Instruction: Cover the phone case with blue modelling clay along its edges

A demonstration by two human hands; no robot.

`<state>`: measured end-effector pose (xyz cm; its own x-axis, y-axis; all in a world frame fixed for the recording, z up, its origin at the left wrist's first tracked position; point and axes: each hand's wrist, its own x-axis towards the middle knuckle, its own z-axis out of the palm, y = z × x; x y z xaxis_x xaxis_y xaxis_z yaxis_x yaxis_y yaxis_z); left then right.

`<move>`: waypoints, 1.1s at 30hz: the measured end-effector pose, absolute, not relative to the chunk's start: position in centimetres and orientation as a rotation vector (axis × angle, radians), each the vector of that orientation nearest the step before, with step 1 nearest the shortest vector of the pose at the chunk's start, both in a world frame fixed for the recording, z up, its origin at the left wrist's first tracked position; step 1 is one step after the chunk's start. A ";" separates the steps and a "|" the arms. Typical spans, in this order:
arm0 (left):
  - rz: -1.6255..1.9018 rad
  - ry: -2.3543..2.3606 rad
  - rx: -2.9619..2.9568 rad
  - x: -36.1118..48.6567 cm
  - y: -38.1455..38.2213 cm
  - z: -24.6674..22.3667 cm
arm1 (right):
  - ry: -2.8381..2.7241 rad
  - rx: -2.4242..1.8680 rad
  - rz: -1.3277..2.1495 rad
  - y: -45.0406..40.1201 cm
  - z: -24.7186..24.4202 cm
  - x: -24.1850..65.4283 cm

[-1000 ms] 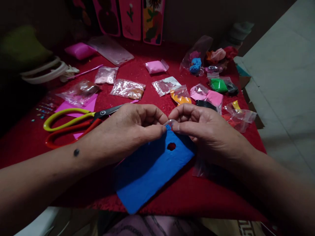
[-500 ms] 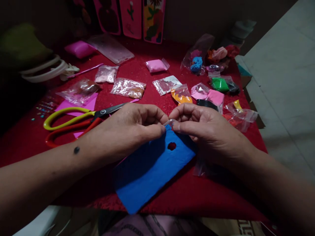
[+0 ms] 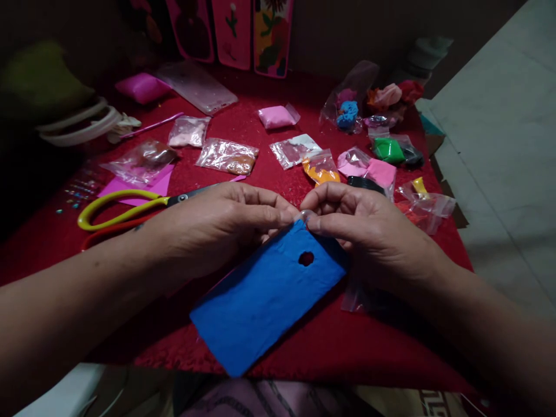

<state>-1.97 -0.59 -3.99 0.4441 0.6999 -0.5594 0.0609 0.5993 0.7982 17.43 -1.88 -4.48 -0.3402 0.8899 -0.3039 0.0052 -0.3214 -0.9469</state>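
A phone case covered in blue clay (image 3: pixel 260 307) lies slantwise between my hands, its camera hole showing dark red through it. At its far corner a bit of clear plastic edge is bare of clay. My left hand (image 3: pixel 243 217) pinches the case by that corner, thumb on top and the other fingers bent underneath. Facing it, my right hand (image 3: pixel 360 226) grips the same corner from the right between thumb and forefinger. Scissors (image 3: pixel 121 211) with yellow and red handles lie left of the case, partly hidden by my left forearm.
Small bags of clay, among them orange clay (image 3: pixel 320 168), green clay (image 3: pixel 388 149) and pink clay (image 3: pixel 278 116), lie across the red cloth (image 3: pixel 391 353). A clear phone case (image 3: pixel 197 87) rests farther back. Decorated cases (image 3: pixel 271 37) stand against the wall.
My left hand has turned and its thumb has shifted towards the corner, baring more of the case's left edge. My left forearm now covers more of the scissors. My right hand has barely moved.
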 end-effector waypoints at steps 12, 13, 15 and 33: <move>0.442 0.985 0.881 -2.3 -0.5 -3.6 | -1.225 -1.233 1.741 -1.9 -4.5 17.5; 0.438 0.974 0.885 -2.4 -0.5 -3.6 | -1.228 -1.234 1.741 -1.9 -4.5 17.5; 0.435 0.971 0.907 -2.5 -0.5 -3.6 | -1.234 -1.244 1.739 -1.9 -4.5 17.5; 0.554 1.083 1.143 -1.4 -1.4 -3.4 | -1.195 -1.236 1.770 -1.8 -4.5 17.2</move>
<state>-1.36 -1.35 -3.41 0.4167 0.8182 -0.3962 0.1577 0.3642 0.9179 17.18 -1.83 -4.51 -0.3341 0.8800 -0.3376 -0.0156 -0.3633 -0.9315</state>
